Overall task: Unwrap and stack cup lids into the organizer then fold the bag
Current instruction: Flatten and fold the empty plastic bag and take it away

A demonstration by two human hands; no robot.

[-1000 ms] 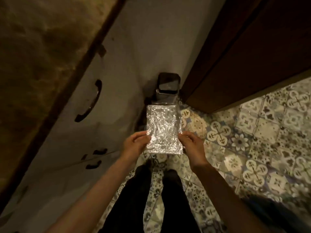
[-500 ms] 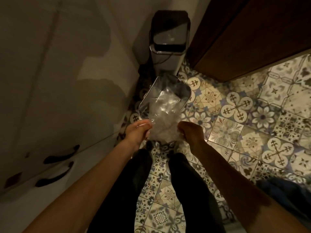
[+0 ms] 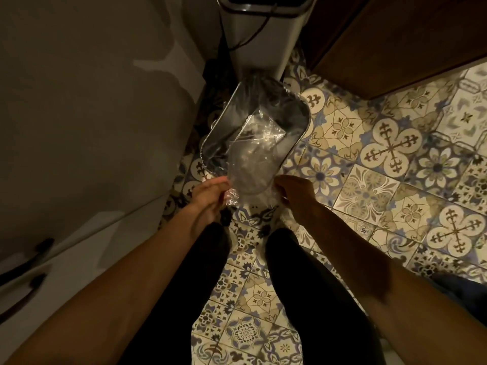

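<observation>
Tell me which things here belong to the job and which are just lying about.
Job:
- clear plastic bag, pinched at its near corners
- left hand
- right hand

Just about:
- small bin under the bag
- tall bin
- cupboard handles
- tiled floor

One clear plastic bag [image 3: 253, 156], two hands: the left hand [image 3: 210, 193] and the right hand [image 3: 295, 191]. One open bin [image 3: 290, 111] beyond the bag. Two dark drawer handles [image 3: 23, 262] far left of the bin.
</observation>
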